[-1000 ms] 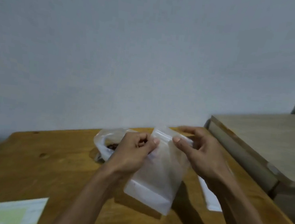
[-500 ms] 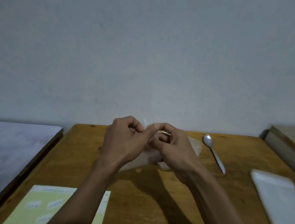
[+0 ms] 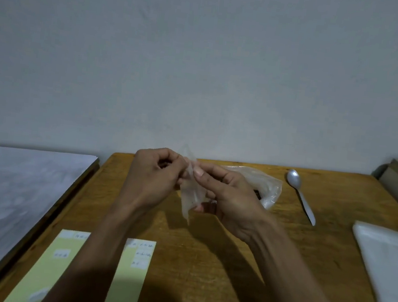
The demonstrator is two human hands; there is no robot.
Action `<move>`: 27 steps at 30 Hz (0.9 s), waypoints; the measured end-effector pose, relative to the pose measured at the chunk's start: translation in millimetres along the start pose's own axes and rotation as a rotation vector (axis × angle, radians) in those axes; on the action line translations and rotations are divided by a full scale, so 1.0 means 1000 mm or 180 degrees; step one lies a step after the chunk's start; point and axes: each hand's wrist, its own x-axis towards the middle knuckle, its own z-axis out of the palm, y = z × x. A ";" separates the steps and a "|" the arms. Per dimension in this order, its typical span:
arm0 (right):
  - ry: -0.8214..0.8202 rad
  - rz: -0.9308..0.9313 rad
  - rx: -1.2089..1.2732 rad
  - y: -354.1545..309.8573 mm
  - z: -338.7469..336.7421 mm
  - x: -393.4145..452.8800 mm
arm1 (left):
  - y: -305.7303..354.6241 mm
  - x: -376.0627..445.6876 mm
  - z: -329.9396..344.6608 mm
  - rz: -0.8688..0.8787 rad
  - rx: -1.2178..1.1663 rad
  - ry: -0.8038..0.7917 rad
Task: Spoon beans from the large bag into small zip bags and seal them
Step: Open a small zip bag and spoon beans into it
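Hands: left hand (image 3: 154,178) and right hand (image 3: 231,199) both pinching the small zip bag (image 3: 191,194) between them, off the worktop (image 3: 229,266).
Step, probably: prying the mouth open.
Tip: rub layers apart, gently.
Beans: large bag (image 3: 265,187) just behind right hand.
Spoon (image 3: 300,194): further right, untouched.

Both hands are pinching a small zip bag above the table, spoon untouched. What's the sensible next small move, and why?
Probably pull the mouth of the small zip bag open: the left hand and right hand both pinch its top, it looks flat and empty, and the spoon lies untouched beside the large bag.
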 end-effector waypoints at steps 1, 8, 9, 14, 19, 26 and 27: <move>0.0073 0.0001 -0.0008 0.004 -0.002 0.001 | -0.001 -0.001 0.003 0.0044 0.0183 0.0035; 0.0519 -0.0485 -0.0876 0.017 -0.014 -0.002 | -0.007 -0.012 0.028 0.0515 0.1355 0.0039; 0.0603 -0.0580 -0.1056 0.016 -0.015 -0.003 | -0.008 -0.012 0.029 0.0570 0.1395 -0.0063; 0.1065 -0.0883 -0.1835 0.013 -0.009 0.001 | -0.011 -0.009 0.031 0.0687 0.1249 -0.0115; 0.1665 -0.0991 -0.2414 0.008 -0.003 0.012 | -0.013 -0.006 0.021 0.0672 0.1092 0.0112; 0.1079 -0.0847 -0.1963 0.002 0.000 0.006 | -0.009 -0.007 -0.005 0.0852 0.1075 0.0144; 0.0996 -0.0845 -0.1802 0.002 -0.001 0.004 | -0.010 -0.008 -0.011 0.0896 0.1197 0.0010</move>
